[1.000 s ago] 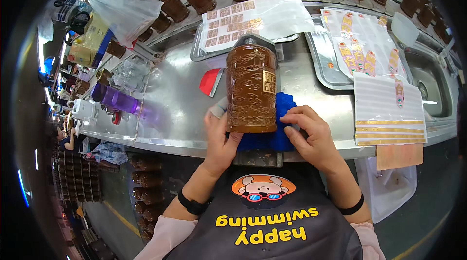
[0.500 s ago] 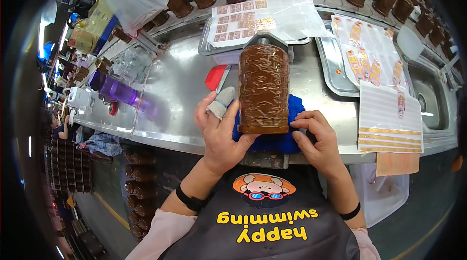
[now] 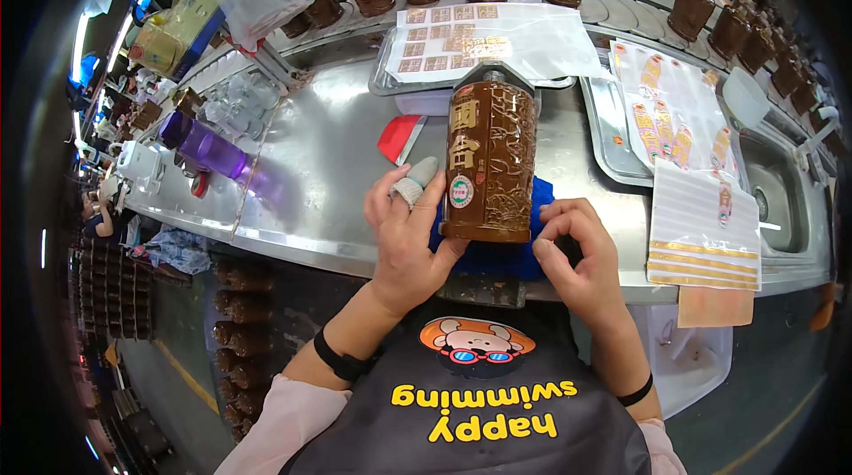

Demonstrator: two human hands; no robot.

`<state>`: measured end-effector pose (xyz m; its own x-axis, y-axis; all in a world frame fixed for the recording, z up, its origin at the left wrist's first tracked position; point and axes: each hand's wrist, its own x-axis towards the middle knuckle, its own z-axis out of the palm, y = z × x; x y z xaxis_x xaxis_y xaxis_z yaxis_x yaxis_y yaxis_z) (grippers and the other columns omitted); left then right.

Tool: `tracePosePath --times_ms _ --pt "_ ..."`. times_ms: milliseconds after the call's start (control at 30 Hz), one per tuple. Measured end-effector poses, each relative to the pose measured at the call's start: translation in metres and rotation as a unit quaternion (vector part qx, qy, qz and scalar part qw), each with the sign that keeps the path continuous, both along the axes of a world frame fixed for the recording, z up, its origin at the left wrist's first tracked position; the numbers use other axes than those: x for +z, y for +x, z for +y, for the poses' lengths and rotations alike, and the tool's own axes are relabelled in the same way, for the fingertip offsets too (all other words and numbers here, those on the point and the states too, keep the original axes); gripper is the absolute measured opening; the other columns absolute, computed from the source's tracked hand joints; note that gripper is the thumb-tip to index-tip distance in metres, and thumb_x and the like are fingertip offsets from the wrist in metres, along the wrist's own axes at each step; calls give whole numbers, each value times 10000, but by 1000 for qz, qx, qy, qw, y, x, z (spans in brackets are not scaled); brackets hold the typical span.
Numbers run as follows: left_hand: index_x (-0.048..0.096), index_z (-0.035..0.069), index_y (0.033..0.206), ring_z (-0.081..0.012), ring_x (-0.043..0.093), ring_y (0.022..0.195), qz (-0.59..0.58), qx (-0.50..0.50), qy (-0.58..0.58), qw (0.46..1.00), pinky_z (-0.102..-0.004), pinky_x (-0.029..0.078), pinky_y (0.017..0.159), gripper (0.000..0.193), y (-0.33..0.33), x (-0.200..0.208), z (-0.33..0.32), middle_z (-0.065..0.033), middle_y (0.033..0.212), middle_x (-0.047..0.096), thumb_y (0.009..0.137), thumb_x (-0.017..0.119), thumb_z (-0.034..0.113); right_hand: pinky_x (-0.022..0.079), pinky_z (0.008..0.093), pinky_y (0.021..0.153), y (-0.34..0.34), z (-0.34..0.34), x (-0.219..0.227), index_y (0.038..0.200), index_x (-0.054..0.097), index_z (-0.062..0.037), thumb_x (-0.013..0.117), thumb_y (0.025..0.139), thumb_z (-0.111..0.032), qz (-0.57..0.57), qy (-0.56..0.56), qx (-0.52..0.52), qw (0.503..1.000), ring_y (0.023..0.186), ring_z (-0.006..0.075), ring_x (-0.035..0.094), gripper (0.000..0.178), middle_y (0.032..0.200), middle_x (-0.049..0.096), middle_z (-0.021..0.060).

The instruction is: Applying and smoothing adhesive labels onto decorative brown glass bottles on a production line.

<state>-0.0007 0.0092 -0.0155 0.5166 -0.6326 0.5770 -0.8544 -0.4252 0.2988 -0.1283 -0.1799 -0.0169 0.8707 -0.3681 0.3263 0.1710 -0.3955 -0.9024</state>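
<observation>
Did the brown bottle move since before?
Yes, the brown bottle turned: a round label now shows at its left. Its near side seems to have swung rightward, while against the metal tray it roughly kept its place.

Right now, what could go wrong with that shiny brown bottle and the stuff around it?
The embossed brown bottle might slip: the left hand touches its lower left side, but I can't tell whether the right hand touches it. The peach card sticks out past the metal counter's front edge, so it might get bumped. The red-and-silver tool lies near the left hand and could get knocked.
</observation>
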Motion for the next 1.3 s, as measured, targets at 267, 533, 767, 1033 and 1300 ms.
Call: tracePosePath --times_ms 267,533,767,1033,1300 --pt "573 -15 1250 -353 398 1228 -43 -3 29 999 -539 213 1030 617 -2 13 -1 -181 1218 566 743 745 293 434 325 765 19 2 12 734 537 -18 695 760 -155 41 -5 14 999 830 241 516 211 866 489 115" --pt "586 -16 1235 -335 420 1219 -58 -6 21 998 -534 211 1032 626 0 12 -2 -170 1156 597 702 761 263 445 342 752 20 -1 16 731 537 -15 706 751 -199 83 -24 27 996 822 263 526 251 881 497 129" --pt "579 -23 1235 -340 425 1216 -55 -3 22 998 -533 213 1032 616 0 12 -3 -177 1157 591 704 750 238 448 348 743 22 -1 18 735 536 -14 683 749 -191 92 -20 24 995 818 269 531 230 868 492 133" --pt "546 -42 1253 -356 433 1197 -31 -6 9 999 -533 231 1026 605 1 4 -2 -187 1178 577 778 716 291 446 350 765 22 -1 15 755 526 -12 673 746 -151 65 -21 43 997 842 269 520 202 882 482 126" --pt "482 -56 1299 -395 431 1169 92 -56 -37 993 -487 272 1029 636 8 -13 4 -201 1232 544 844 675 345 436 372 795 16 4 -11 779 474 -44 777 685 -47 -45 -101 12 994 911 305 505 317 967 502 146"
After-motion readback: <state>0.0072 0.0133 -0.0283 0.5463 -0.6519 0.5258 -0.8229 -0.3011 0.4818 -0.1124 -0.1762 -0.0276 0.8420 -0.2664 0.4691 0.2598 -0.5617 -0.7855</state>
